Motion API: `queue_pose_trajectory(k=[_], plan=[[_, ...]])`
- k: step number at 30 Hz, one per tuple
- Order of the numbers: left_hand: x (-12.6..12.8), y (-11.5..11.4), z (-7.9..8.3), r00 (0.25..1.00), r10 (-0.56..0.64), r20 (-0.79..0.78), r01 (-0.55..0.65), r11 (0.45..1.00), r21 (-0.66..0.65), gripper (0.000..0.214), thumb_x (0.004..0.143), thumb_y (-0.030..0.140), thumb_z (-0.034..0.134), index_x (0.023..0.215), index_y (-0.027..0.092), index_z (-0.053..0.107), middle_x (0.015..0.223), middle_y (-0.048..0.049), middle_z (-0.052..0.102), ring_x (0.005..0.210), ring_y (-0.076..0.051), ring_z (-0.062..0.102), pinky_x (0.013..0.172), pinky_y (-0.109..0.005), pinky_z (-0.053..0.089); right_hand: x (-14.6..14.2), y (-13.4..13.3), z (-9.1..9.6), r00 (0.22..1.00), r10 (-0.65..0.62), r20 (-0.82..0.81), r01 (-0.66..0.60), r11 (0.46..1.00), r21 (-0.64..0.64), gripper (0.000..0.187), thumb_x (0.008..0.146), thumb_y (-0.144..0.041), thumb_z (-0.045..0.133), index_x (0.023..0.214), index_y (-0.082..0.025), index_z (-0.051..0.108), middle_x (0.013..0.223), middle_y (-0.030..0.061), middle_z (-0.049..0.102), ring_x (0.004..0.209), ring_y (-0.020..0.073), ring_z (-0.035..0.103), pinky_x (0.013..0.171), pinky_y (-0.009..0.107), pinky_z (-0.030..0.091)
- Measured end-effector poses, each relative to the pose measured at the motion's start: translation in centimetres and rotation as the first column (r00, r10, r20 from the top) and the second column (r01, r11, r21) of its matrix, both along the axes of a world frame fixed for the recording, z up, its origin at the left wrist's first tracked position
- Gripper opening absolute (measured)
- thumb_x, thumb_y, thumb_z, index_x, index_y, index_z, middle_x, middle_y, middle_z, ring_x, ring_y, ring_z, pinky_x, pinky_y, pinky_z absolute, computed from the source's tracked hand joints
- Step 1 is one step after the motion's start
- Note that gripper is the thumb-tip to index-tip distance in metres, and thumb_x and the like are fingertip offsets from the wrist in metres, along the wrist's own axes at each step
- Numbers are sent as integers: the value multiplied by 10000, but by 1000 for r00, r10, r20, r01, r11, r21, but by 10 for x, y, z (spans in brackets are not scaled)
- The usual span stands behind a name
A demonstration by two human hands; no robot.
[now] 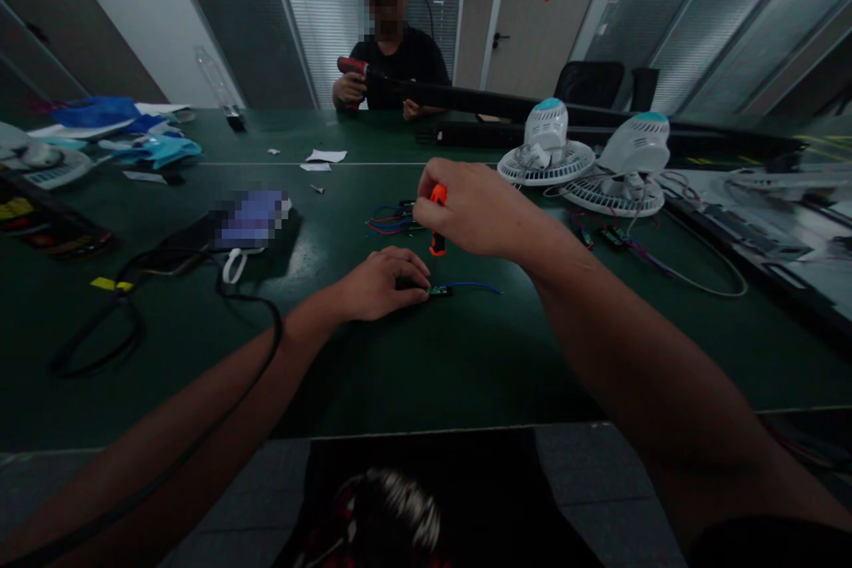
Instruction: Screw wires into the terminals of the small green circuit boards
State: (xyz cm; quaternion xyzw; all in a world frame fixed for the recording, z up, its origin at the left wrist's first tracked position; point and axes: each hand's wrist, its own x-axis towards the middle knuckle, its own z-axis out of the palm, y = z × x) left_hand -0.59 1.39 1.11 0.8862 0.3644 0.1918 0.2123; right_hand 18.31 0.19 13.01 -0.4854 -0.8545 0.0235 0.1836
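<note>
Between the fingers of my left hand is the left end of a small green circuit board, held down against the table. A blue wire runs from the board to the right. My right hand is closed around an orange and black screwdriver, which stands upright above the board. Its thin shaft points down at the board; whether the tip touches a screw is too small to tell. Just behind my hands lie more boards with red and blue wires, partly covered by my right hand.
Two white fan heads stand at the back right, with wired boards near them. A phone and a looped black cable lie left on the green table. Opposite, a person holds a red power tool.
</note>
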Motion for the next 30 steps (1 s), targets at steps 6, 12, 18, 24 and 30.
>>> queue_pose_trajectory(k=[6, 12, 18, 24, 30], plan=[[-1, 0, -1, 1000, -10, 12, 10, 1000, -12, 145, 895, 325, 698, 927, 226, 798, 1148, -56, 737, 1100, -226, 672, 1051, -432, 508, 0, -1, 0, 1000, 21, -11, -21, 1000, -1, 347, 894, -327, 505, 1116, -134, 688, 1015, 128, 738, 851, 246, 606, 718, 353, 367], [0, -1, 0, 1000, -6, 13, 6, 1000, -16, 137, 894, 322, 700, 920, 225, 794, 1145, -58, 739, 1112, -226, 665, 1062, -440, 496, 2, 0, -1, 998, 51, -31, -51, 999, -6, 345, 889, -327, 511, 1122, -134, 677, 1005, 120, 734, 847, 232, 594, 723, 349, 365], [0, -1, 0, 1000, 8, 6, -8, 1000, -29, 127, 890, 318, 711, 929, 233, 798, 1150, -55, 738, 1138, -240, 656, 1069, -448, 491, 0, 1, -1, 997, 59, -55, -61, 997, -41, 258, 956, -367, 487, 939, -184, 669, 953, 84, 719, 820, 205, 583, 707, 337, 344], [0, 0, -2, 1000, -5, 15, 5, 1000, -15, 133, 894, 314, 714, 935, 221, 800, 1134, -58, 740, 1123, -233, 661, 1069, -440, 489, -2, 0, -1, 995, 88, -51, -89, 996, -22, 589, 1043, -639, 335, 798, -191, 630, 884, 73, 687, 775, 176, 576, 679, 329, 309], [0, 0, 0, 1000, -9, 10, 9, 1000, -6, 130, 897, 321, 710, 930, 232, 799, 1133, -50, 741, 1109, -225, 670, 1052, -425, 503, -3, 1, -3, 997, 56, -50, -56, 998, -4, 246, 950, -327, 490, 934, -167, 676, 935, 90, 721, 788, 198, 569, 688, 337, 323]])
